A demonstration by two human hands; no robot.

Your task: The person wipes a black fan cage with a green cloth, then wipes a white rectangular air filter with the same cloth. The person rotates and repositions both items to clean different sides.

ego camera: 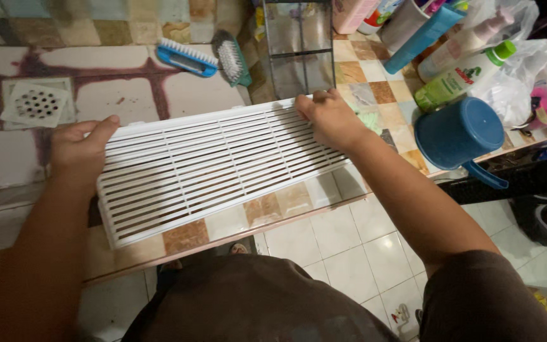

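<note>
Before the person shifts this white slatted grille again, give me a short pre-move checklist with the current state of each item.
1. Left hand grips the white grille at its left end: ok.
2. Right hand grips the far right edge: ok.
3. Grille rests on the tiled ledge: ok.
4. Blue mug clear of the grille: ok.
5. Brushes clear of it: ok.
6. Slats unbroken: cannot tell.

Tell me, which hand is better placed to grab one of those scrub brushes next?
Probably the right hand. It grips the white vent grille at its far edge, close below the green brush and blue brush. The left hand holds the grille's other end, farther off.
</note>
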